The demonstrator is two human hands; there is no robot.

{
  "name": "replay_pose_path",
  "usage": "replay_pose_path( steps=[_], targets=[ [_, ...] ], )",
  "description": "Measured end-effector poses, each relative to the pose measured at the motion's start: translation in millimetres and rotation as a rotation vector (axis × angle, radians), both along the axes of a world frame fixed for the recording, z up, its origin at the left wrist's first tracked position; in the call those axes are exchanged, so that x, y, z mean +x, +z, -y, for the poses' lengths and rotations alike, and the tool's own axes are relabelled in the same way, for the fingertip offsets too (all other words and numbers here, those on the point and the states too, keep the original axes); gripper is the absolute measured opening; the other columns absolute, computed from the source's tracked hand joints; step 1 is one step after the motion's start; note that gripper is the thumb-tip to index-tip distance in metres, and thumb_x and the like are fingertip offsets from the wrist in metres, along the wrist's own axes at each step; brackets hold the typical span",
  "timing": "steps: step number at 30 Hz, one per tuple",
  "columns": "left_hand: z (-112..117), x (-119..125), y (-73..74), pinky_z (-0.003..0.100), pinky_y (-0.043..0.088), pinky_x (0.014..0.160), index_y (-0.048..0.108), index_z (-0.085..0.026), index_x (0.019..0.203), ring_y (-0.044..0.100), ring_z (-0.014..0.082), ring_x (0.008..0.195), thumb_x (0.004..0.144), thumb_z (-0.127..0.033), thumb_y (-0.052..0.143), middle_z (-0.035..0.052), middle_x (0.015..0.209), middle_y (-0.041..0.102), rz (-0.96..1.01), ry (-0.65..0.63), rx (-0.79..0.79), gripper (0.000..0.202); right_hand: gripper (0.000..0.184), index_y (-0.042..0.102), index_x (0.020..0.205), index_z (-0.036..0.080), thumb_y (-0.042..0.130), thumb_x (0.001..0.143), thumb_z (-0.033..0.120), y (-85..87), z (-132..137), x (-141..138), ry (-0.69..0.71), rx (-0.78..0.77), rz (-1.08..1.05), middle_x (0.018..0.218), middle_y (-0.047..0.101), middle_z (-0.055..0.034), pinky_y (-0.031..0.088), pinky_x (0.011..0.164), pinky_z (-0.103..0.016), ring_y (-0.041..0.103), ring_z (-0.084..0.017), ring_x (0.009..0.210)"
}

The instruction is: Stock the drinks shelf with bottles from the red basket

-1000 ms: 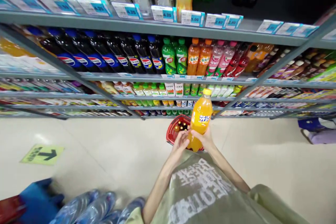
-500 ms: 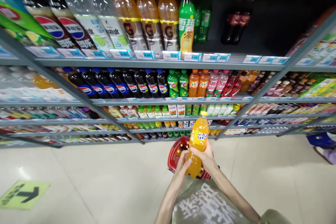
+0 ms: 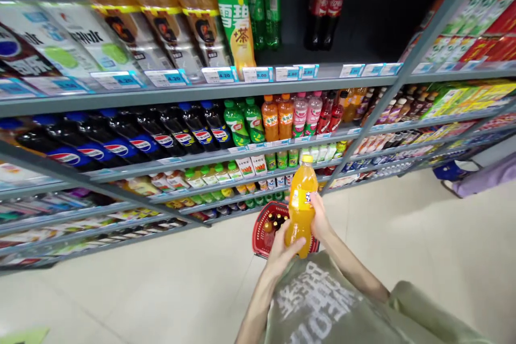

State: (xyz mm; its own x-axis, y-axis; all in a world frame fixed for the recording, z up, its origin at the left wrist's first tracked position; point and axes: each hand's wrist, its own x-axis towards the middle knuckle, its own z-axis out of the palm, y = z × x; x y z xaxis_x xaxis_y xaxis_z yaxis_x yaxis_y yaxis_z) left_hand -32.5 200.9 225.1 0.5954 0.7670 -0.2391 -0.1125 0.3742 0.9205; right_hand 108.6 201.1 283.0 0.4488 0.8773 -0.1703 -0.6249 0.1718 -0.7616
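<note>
Upright in front of my body is an orange soda bottle (image 3: pixel 300 215) with a yellow cap and a yellow label. My left hand (image 3: pixel 283 247) wraps its lower part, thumb across the front. Higher up, on the right side, my right hand (image 3: pixel 320 217) grips it near the label. Below and behind the bottle stands a red shopping basket (image 3: pixel 258 239) on the floor, partly hidden by the bottle and my hands. Several dark bottles (image 3: pixel 278 221) with yellowish caps are inside it.
A long grey shelf unit (image 3: pixel 169 91) full of drinks runs across the front. Its top tier holds a green tea-soda bottle (image 3: pixel 236 21) and dark cola bottles (image 3: pixel 326 13). At the right, a person's purple-clothed leg (image 3: pixel 484 177) is near the shelves.
My view has turned right and come closer to the shelves. Both hands still hold the orange soda bottle; the right hand's fingers have shifted up onto its label.
</note>
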Motion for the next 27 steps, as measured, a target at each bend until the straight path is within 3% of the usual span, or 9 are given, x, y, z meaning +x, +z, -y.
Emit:
replay_pose_path(
  steps=[3,5,9,13,20,23,27],
  targets=[
    [6,-1,9.3,0.043,0.059,0.093,0.064,-0.019,0.124,0.073,0.0303,0.103,0.074,-0.048,0.089,0.0118,0.117,0.075,-0.151,-0.001,0.252,0.063,0.073,0.072,0.119,0.019,0.073,0.077,0.079,6.1,-2,10,0.019,0.038,-0.040,0.113,0.081,-0.0124,0.067,0.082,-0.044,0.079,-0.032,0.098],
    [8,-3,15.5,0.043,0.058,0.086,0.065,-0.019,0.118,0.072,0.0292,0.094,0.073,-0.044,0.088,0.0107,0.109,0.075,-0.309,0.094,0.455,0.056,0.073,0.071,0.124,0.021,0.068,0.081,0.081,10.4,-2,19,-0.007,0.100,-0.061,0.124,0.079,-0.0118,0.065,0.088,-0.045,0.078,-0.030,0.102],
    [6,-8,21.2,0.049,0.053,0.099,0.067,-0.022,0.116,0.067,0.0324,0.108,0.074,-0.032,0.088,0.0110,0.115,0.072,-0.421,0.359,0.980,0.048,0.074,0.066,0.133,0.028,0.055,0.087,0.084,16.0,-1,36,-0.112,0.152,-0.116,0.142,0.070,-0.0104,0.059,0.102,-0.051,0.073,-0.030,0.116],
    [2,-16,19.1,0.049,0.051,0.099,0.064,-0.022,0.130,0.064,0.0328,0.111,0.080,-0.018,0.083,0.0124,0.116,0.074,-0.436,0.445,1.347,0.053,0.079,0.065,0.136,0.029,0.048,0.086,0.089,13.9,0,42,-0.129,0.187,-0.171,0.157,0.059,-0.0102,0.052,0.112,-0.055,0.064,-0.032,0.134],
    [1,-28,14.1,0.049,0.046,0.100,0.046,-0.021,0.159,0.065,0.0337,0.116,0.087,-0.007,0.076,0.0169,0.121,0.076,-0.453,0.415,1.671,0.079,0.072,0.066,0.133,0.033,0.055,0.084,0.085,3.5,0,43,-0.201,0.244,-0.150,0.161,0.055,-0.0061,0.044,0.120,-0.058,0.053,-0.030,0.146],
    [2,-30,12.5,0.053,0.049,0.099,0.040,-0.018,0.163,0.063,0.0359,0.118,0.086,-0.005,0.075,0.0210,0.122,0.075,-0.433,0.388,1.689,0.086,0.070,0.069,0.126,0.031,0.055,0.083,0.085,1.5,2,45,-0.211,0.230,-0.157,0.159,0.056,-0.0063,0.044,0.120,-0.058,0.053,-0.031,0.147],
    [1,-28,9.4,0.052,0.053,0.097,0.041,-0.022,0.162,0.064,0.0347,0.116,0.086,-0.008,0.079,0.0193,0.124,0.074,-0.424,0.395,1.641,0.087,0.070,0.071,0.120,0.030,0.054,0.083,0.087,2.7,5,46,-0.215,0.216,-0.140,0.156,0.059,-0.0072,0.044,0.119,-0.059,0.054,-0.032,0.146]
  ],
)
